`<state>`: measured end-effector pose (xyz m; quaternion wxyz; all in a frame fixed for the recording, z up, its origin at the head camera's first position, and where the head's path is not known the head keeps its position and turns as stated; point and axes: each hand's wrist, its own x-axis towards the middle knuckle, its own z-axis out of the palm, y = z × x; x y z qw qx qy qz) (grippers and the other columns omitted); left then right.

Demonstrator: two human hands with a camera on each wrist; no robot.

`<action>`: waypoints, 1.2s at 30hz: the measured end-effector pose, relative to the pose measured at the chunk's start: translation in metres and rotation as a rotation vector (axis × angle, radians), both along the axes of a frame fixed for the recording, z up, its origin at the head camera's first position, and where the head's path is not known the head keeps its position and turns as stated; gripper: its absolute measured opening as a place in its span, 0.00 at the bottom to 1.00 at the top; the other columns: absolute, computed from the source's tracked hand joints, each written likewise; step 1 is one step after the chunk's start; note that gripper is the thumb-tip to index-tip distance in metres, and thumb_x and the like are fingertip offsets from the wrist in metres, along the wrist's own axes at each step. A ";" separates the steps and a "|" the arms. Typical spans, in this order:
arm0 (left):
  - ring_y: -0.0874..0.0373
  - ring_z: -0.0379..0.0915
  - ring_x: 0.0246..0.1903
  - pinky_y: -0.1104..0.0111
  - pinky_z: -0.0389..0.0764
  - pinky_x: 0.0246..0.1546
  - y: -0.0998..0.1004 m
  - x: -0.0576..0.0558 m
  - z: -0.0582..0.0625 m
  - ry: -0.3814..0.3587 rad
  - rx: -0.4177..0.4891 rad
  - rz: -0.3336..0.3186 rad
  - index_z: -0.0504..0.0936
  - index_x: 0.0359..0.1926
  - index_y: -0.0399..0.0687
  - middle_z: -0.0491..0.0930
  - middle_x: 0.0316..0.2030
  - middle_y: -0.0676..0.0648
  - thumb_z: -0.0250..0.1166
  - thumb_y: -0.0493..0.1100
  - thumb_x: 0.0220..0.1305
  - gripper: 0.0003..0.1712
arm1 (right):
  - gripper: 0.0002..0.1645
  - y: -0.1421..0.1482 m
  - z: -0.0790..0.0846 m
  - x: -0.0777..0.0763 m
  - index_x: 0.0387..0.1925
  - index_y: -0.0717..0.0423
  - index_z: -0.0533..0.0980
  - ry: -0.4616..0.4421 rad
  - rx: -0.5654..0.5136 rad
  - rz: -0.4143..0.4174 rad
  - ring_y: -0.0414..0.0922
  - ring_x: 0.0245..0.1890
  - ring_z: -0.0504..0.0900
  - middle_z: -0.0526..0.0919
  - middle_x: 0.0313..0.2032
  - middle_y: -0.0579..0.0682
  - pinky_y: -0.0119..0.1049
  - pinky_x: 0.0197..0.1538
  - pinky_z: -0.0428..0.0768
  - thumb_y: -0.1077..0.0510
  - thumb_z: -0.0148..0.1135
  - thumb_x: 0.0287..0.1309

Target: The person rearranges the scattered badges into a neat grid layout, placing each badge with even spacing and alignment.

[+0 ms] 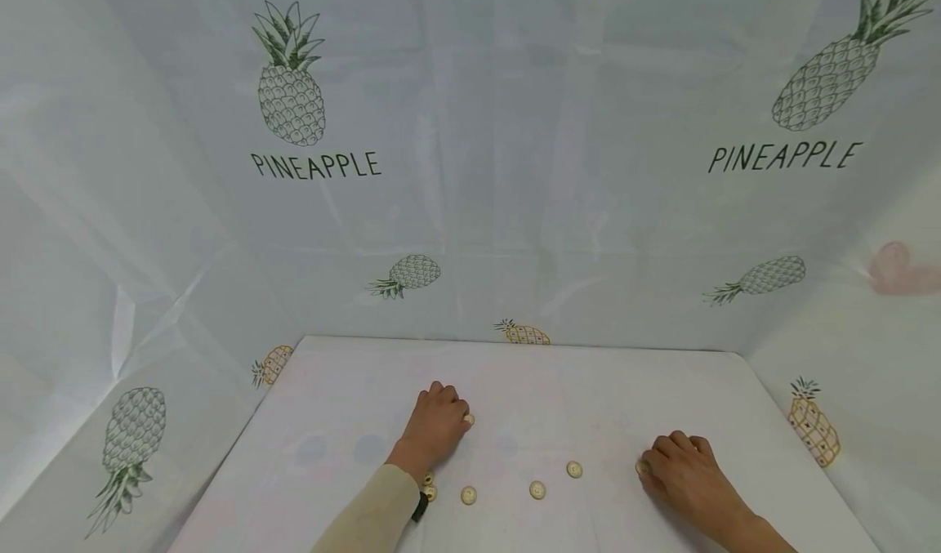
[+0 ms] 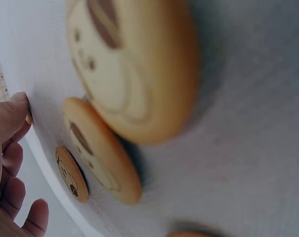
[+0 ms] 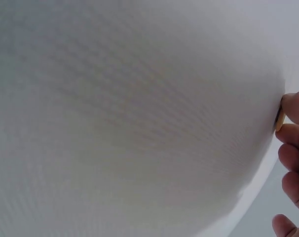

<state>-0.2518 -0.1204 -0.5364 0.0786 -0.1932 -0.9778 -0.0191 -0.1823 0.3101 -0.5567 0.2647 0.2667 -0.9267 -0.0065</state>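
Note:
My left hand (image 1: 435, 424) is over the left half of the white table, its thumb and index finger pinching a small round biscuit (image 1: 469, 419). In the left wrist view only a sliver of that biscuit (image 2: 28, 118) shows by the thumb tip. On the right side of the table, my right hand (image 1: 685, 479) pinches another biscuit (image 1: 643, 467) by its edge. The right wrist view shows this biscuit (image 3: 281, 117) tilted between thumb and index finger, close to the tabletop. Biscuits near the left wrist (image 2: 132, 74) carry brown printed animal faces.
Between the hands lie three loose biscuits: one left (image 1: 469, 496), one in the middle (image 1: 537, 490) and one further right (image 1: 574, 470). Two more (image 1: 430, 492) sit close together beside the left sleeve. A pineapple-print sheet (image 1: 515, 210) rises behind the table (image 1: 588, 390).

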 end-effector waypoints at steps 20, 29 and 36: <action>0.49 0.73 0.50 0.51 0.76 0.53 -0.043 0.016 0.023 0.034 0.108 0.139 0.88 0.51 0.54 0.82 0.48 0.49 0.72 0.50 0.70 0.12 | 0.15 0.000 0.001 -0.002 0.28 0.41 0.82 -0.015 -0.047 0.029 0.39 0.35 0.71 0.76 0.30 0.34 0.50 0.43 0.75 0.55 0.84 0.43; 0.50 0.69 0.52 0.48 0.70 0.59 -0.058 0.044 0.022 0.020 0.082 0.038 0.87 0.49 0.55 0.80 0.48 0.50 0.75 0.52 0.66 0.14 | 0.10 0.002 0.000 -0.002 0.29 0.42 0.81 0.001 -0.048 0.053 0.41 0.35 0.72 0.77 0.31 0.37 0.50 0.42 0.74 0.49 0.78 0.57; 0.52 0.66 0.44 0.48 0.69 0.54 -0.055 0.047 0.016 -0.026 0.056 0.065 0.82 0.44 0.53 0.76 0.41 0.51 0.73 0.61 0.65 0.20 | 0.16 0.003 -0.003 -0.002 0.29 0.43 0.81 0.006 -0.059 0.070 0.41 0.35 0.72 0.77 0.31 0.37 0.50 0.42 0.74 0.41 0.67 0.70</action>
